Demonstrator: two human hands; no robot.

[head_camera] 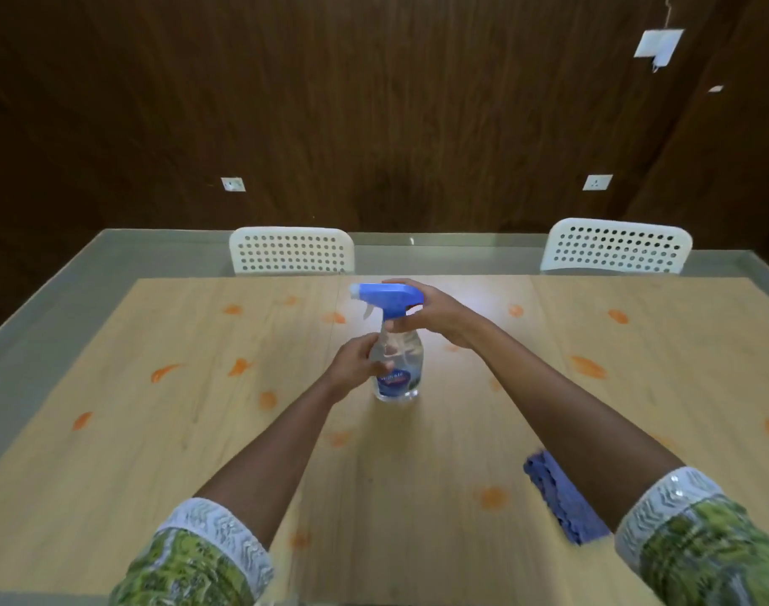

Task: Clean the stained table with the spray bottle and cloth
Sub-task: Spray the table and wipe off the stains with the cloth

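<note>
I saw the spray bottle [398,365] standing upright mid-table [199,430] among orange stains [588,366]. My left hand [356,365] gripped its clear body; my right hand [435,314] curled around the blue head. The cloth [562,496] lay near right.

Spray bottle [395,343] upright mid-tabletop [155,452]; cloth [564,500] at 4 o'clock.
Clear bottle, blue trigger head pointing 9 o'clock; blue cloth apparently crumpled; orange stains [166,371] scattered around.
</note>
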